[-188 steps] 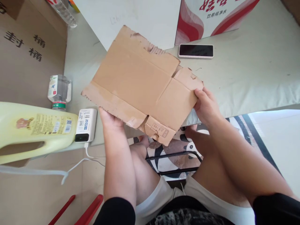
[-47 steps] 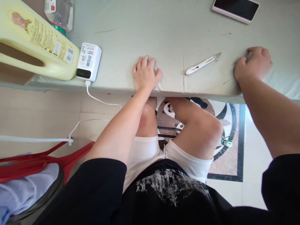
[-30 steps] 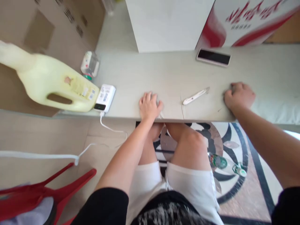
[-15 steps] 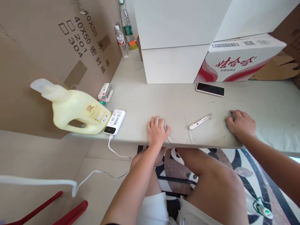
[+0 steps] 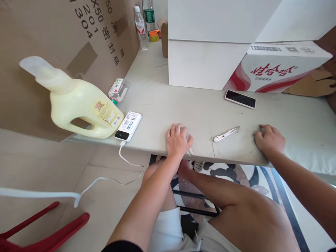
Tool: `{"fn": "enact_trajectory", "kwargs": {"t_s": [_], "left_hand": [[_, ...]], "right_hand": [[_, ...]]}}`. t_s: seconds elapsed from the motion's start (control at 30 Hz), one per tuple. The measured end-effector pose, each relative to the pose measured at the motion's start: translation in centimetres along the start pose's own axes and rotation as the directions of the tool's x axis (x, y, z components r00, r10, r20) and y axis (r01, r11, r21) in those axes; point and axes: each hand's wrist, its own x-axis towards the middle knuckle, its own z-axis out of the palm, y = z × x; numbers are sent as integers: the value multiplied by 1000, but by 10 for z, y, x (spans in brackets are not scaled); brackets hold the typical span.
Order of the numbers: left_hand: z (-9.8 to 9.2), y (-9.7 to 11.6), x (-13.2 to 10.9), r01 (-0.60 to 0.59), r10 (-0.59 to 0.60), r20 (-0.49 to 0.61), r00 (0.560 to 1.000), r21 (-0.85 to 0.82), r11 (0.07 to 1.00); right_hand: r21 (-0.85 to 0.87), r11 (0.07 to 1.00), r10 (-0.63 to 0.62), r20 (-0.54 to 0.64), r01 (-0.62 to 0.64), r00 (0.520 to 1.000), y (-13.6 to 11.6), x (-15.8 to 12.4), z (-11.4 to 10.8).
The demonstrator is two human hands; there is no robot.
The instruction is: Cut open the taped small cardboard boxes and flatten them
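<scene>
My left hand (image 5: 178, 140) lies palm down near the front edge of the cloth-covered table, fingers spread, holding nothing. Farther right, my right hand (image 5: 271, 140) rests on the same cloth, its thumb apart from loosely bent fingers and no object visible in it. Between the two hands lies a slim white utility knife (image 5: 226, 134), its grey tip pointing right; neither hand touches it. Behind the knife is a phone (image 5: 240, 99) with a dark screen, lying face up. A white power bank (image 5: 128, 126) with a cable plugged in sits left of my left hand.
A pale yellow detergent jug (image 5: 85, 108) leans by a large cardboard box (image 5: 105, 52). A small clear-and-white package (image 5: 118, 90) lies behind it. Water bottles (image 5: 141, 29), white boxes (image 5: 199, 63) and a red-and-white carton (image 5: 275, 71) stand at the back. A white cable (image 5: 99, 180) hangs below.
The camera view has shifted and tilted a little, so the table items appear displaced. Both hands stay resting on the cloth, and the utility knife and phone have not moved on it.
</scene>
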Motion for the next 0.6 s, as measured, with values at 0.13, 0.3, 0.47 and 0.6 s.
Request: {"fn": "enact_trajectory", "kwargs": {"t_s": [0.13, 0.3, 0.47, 0.6], "left_hand": [[0, 1, 0, 4, -4, 0, 1000, 11, 1000], [2, 1, 2, 3, -3, -11, 1000, 24, 1000], [3, 1, 4, 15, -14, -2, 1000, 28, 999], [3, 3, 5, 31, -31, 7, 999, 42, 999]], "right_hand": [[16, 1000, -3, -8, 3, 1000, 1, -1, 0], [31, 999, -15, 15, 14, 1000, 3, 0, 1], [27, 1000, 13, 48, -14, 999, 5, 13, -3], [65, 991, -124, 56, 120, 991, -14, 34, -10]]}}
